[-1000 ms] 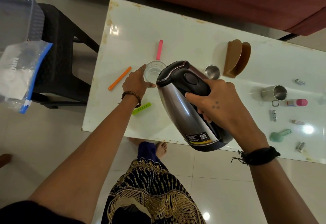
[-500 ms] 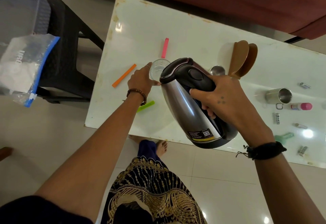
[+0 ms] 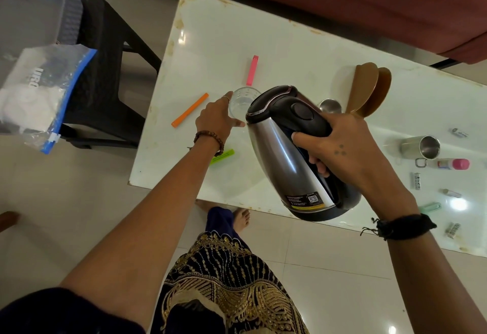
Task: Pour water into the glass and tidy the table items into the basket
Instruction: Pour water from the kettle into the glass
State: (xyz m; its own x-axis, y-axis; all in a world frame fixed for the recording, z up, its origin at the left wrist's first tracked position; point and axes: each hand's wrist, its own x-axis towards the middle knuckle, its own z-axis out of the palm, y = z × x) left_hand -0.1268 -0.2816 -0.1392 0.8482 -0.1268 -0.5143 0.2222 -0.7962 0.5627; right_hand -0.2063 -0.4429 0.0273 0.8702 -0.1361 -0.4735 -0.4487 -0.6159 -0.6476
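Note:
A clear glass (image 3: 242, 100) stands on the white table (image 3: 290, 44), and my left hand (image 3: 217, 116) grips its near side. My right hand (image 3: 340, 144) holds the black handle of a steel electric kettle (image 3: 287, 154), tilted with its lidded top leaning toward the glass rim. The spout is hidden behind the kettle's lid, and I cannot tell whether water is flowing. A blue-grey basket (image 3: 34, 4) rests on a dark chair (image 3: 105, 75) left of the table.
On the table lie a pink stick (image 3: 252, 70), an orange stick (image 3: 190, 110), a green stick (image 3: 224, 156), brown wooden spoons (image 3: 369, 88), a small steel cup (image 3: 330, 106), a steel mug (image 3: 421, 148), a pink-capped bottle (image 3: 453, 164) and several small items. A zip bag (image 3: 39, 94) hangs off the basket.
The kettle and both hands hold nearly the same pose over the glass. The view has shifted slightly, so everything sits a little further right in the frame.

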